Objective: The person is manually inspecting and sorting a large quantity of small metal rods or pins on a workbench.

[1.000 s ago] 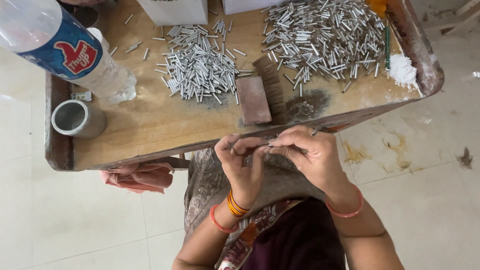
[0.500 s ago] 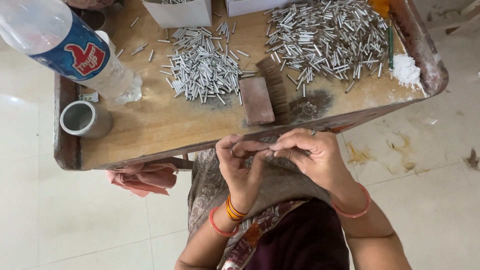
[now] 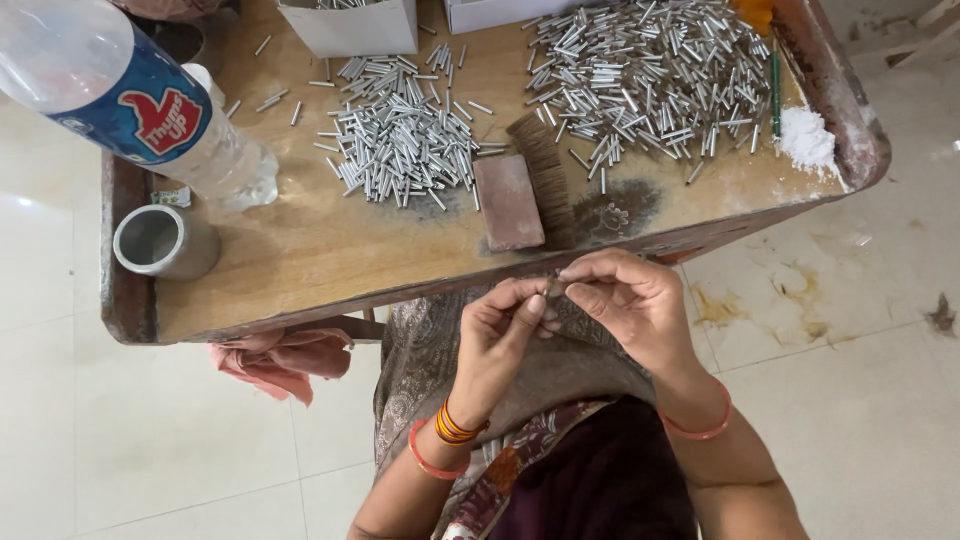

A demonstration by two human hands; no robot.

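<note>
Small dark piece [image 3: 553, 287] pinched between fingertips of both hands, held just off the near edge of the surface [image 3: 300, 270], above the lap. Left hand [image 3: 500, 335] and right hand [image 3: 630, 305] together, tips meeting on it. Judgement: keep grip light, work close to the body. Brush block [image 3: 510, 200] sits near that edge; tube piles [image 3: 400, 150] farther back. Open floor either side.

Wooden table [image 3: 330, 265]: brush [image 3: 522, 195] near front edge; tube heaps behind it, bottle [image 3: 130, 105] and metal cup [image 3: 165, 240] far left, white powder [image 3: 806, 138] far right.
</note>
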